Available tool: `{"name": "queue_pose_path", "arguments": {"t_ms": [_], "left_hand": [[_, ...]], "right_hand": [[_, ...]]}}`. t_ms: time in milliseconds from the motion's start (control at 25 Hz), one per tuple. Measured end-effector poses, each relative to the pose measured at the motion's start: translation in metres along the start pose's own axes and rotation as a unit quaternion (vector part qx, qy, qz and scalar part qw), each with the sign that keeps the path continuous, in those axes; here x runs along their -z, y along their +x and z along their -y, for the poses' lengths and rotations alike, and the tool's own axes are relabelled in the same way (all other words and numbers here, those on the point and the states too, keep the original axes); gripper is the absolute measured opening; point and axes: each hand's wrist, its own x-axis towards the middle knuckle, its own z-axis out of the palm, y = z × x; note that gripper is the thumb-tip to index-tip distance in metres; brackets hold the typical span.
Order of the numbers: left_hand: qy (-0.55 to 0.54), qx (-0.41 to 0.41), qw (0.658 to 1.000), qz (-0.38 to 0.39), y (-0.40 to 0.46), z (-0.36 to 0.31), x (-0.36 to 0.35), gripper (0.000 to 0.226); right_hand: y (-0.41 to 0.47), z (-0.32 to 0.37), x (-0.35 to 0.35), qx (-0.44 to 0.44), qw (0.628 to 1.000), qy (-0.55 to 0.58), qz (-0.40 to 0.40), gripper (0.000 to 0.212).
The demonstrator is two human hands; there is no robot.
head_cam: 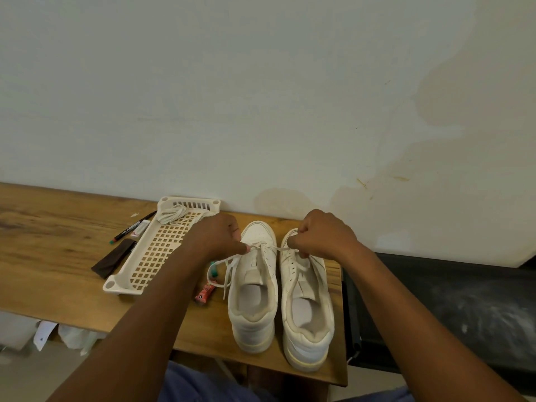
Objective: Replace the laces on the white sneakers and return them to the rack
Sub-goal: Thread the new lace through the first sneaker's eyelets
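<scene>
Two white sneakers stand side by side on the wooden table, heels toward me: the left sneaker (255,288) and the right sneaker (307,303). A white lace (262,248) runs through the lowest eyelets of the left sneaker, near its toe. My left hand (216,236) pinches one end of it and my right hand (322,235) grips the other, stretching it sideways. A loose length of lace (223,271) hangs down the left side. The right sneaker's eyelets show no lace.
A cream perforated plastic rack (145,271) lies to the left with a bundled lace (171,213) at its far end. A marker (133,227), an eraser, a dark folded cloth (111,262) and small tubes (204,293) lie nearby. The table's edge and a dark surface (435,309) are right.
</scene>
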Motion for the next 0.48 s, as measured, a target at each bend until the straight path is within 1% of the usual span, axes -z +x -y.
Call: {"name": "queue_pose_path", "arguments": {"t_ms": [80,200,240,360,400,480], "left_hand": [[-0.019,-0.048,0.999,-0.017,-0.003,-0.008,-0.006,0.024],[0.002,-0.070,0.997,-0.044,0.001,-0.013,-0.018,0.021],[0.009,-0.069,0.996,-0.052,0.003,-0.013,-0.020,0.019],[0.011,-0.072,0.995,-0.061,0.008,-0.013,-0.027,0.012],[0.013,-0.077,0.994,-0.071,0.009,-0.014,-0.029,0.008],[0.022,-0.085,0.992,-0.094,0.009,-0.016,-0.031,0.005]], "right_hand": [[-0.003,0.004,-0.003,0.045,0.999,0.004,-0.028,0.029],[-0.007,0.013,-0.018,0.112,0.992,-0.021,-0.046,0.022],[-0.009,0.018,-0.023,0.125,0.990,-0.042,-0.043,0.024],[-0.008,0.027,-0.037,0.135,0.986,-0.088,-0.046,0.034],[-0.006,0.028,-0.038,0.129,0.987,-0.084,-0.048,0.031],[-0.001,0.027,-0.039,0.101,0.993,-0.053,-0.039,0.018]]}}
